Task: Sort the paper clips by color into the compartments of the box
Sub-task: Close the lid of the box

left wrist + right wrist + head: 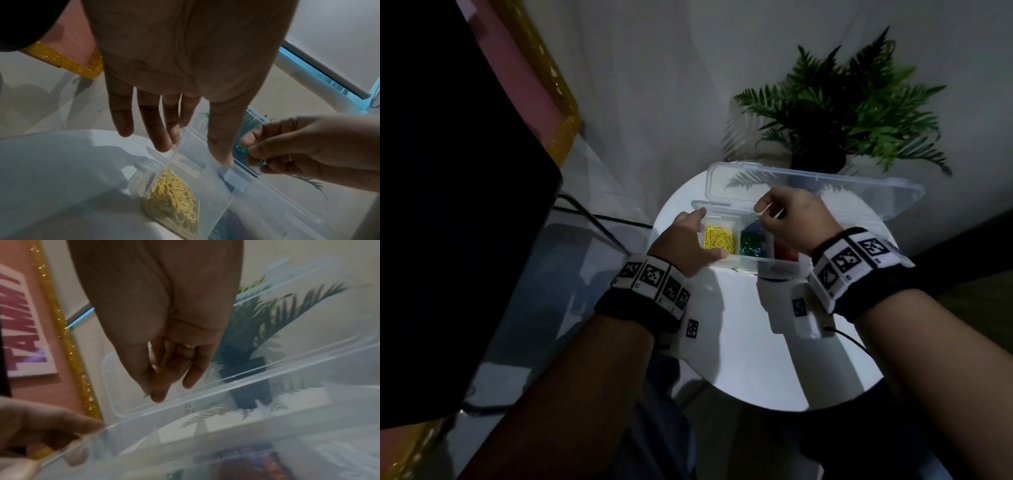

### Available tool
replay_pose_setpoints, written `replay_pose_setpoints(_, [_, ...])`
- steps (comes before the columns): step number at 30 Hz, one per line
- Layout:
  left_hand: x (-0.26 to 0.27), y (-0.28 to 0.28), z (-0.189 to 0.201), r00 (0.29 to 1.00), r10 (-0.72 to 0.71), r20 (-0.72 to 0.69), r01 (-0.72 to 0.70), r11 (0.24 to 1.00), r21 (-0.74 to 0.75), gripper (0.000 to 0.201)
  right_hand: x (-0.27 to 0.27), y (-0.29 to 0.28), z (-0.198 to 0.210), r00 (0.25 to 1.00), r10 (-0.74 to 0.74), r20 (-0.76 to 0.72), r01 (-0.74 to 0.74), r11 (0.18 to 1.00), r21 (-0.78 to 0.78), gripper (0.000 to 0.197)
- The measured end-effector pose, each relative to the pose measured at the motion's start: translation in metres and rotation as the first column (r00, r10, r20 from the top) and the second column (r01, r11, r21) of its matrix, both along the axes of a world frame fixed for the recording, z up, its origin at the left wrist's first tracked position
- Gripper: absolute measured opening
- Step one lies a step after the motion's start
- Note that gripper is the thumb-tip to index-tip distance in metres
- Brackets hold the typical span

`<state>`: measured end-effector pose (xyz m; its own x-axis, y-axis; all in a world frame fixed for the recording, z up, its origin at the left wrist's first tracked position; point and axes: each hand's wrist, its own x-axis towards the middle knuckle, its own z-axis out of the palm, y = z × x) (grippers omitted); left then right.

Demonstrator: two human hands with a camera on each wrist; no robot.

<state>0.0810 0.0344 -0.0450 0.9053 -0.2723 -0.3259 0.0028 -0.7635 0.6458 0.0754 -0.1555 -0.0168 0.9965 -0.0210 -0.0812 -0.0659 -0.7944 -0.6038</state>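
Your box (743,262) lies long axis left to right on the bench (756,359). Your left hand (688,243) rests flat-fingered on its left end; your right hand (796,219) pinches a green paper clip (242,149).

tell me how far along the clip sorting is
Mostly done, it seems: the box has yellow clips, green clips and red clips in separate compartments. In hand: the right hand pinches a green clip above the box while the left hand steadies it. What is left is hidden.
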Motion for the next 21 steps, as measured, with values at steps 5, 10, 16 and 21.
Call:
replay_pose_setpoints(5, [0.001,0.001,-0.002,1.000,-0.006,-0.002,0.006,1.000,-0.011,0.087,-0.011,-0.009,-0.005,0.996,0.036,-0.083,-0.038,0.999,-0.023,0.011])
replay_pose_setpoints(10, [0.005,0.002,-0.007,1.000,0.005,-0.024,-0.006,0.999,-0.039,0.090,-0.023,-0.028,0.005,0.993,-0.105,-0.056,0.111,0.988,0.111,0.024])
replay_pose_setpoints(16, [0.004,-0.001,0.000,0.999,0.041,0.020,-0.039,0.993,-0.108,0.109,-0.057,-0.077,0.042,0.934,-0.290,0.208,0.257,0.951,0.173,0.024])
replay_pose_setpoints(21, [0.004,-0.006,0.004,0.998,0.050,0.043,-0.047,0.995,-0.086,0.120,-0.050,-0.098,0.037,0.911,-0.146,0.385,0.212,0.968,-0.134,0.031])
